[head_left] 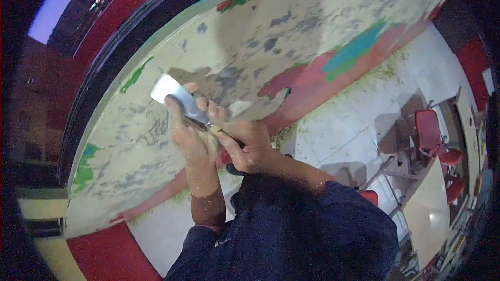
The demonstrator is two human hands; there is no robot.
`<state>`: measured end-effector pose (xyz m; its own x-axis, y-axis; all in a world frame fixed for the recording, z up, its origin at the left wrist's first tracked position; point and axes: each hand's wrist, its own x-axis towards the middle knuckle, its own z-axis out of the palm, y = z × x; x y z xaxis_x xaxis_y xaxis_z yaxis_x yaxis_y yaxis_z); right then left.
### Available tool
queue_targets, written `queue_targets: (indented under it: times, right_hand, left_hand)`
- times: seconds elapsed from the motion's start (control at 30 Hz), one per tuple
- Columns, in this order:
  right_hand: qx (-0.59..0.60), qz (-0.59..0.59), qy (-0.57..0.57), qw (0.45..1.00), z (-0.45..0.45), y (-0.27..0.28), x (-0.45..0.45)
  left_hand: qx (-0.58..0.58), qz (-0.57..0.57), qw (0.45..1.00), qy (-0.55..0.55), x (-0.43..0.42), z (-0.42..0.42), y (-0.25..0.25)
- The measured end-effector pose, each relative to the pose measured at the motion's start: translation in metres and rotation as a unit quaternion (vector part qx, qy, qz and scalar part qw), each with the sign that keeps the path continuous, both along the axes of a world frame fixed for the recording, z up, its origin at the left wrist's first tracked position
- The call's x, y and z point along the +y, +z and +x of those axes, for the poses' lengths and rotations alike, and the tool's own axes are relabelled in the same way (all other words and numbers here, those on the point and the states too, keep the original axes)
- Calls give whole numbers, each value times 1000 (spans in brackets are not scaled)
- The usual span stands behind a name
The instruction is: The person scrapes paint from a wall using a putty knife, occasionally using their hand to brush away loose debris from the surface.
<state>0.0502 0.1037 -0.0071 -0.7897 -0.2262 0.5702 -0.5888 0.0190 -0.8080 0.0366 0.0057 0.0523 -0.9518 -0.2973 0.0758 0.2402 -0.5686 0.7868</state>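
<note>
A scraper [182, 99] with a wide metal blade is held up against a wall [172, 52] of patchy cream paint. My right hand [245, 143] is wrapped round its handle. My left hand [188, 138] presses on the blade from the left side, thumb and fingers round the blade's edges. The blade's front edge points to the upper left, at the wall surface; whether it touches cannot be made out. Green, teal and red patches show on the wall, with grey scraped spots. Pale dust specks lie on my forearms.
White floor tiles [333, 140] run along the wall's foot, with paint flakes [359, 88] scattered on them. Red chairs [428, 130] and a pale table [427, 213] stand at the right. A red panel [112, 255] is at the lower left. Shadows fall on wall and floor.
</note>
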Motion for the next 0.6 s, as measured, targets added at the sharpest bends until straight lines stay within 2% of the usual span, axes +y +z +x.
queue_targets:
  times: [0.07,0.1,0.2,0.33,0.43,0.53,0.6]
  right_hand:
    - [54,-38,-4,998,-6,2,-18]
    - [60,-47,-3,997,-7,5,-24]
    - [66,-49,-6,997,-6,10,-41]
    - [98,-54,-34,993,-8,11,-52]
    - [95,-24,-25,995,-8,20,-57]
    - [108,-25,-41,993,-3,15,-55]
    - [99,-17,-60,993,-3,21,-58]
  left_hand:
    - [-8,-12,1000,6,-17,-1,5]
    - [-24,-20,998,56,-19,0,8]
    - [12,8,1000,15,-40,-1,13]
    - [-7,9,1000,20,-44,-2,13]
    - [23,73,997,-9,-56,-8,22]
    - [-33,25,999,20,-48,0,23]
    - [-10,24,1000,18,-53,-1,17]
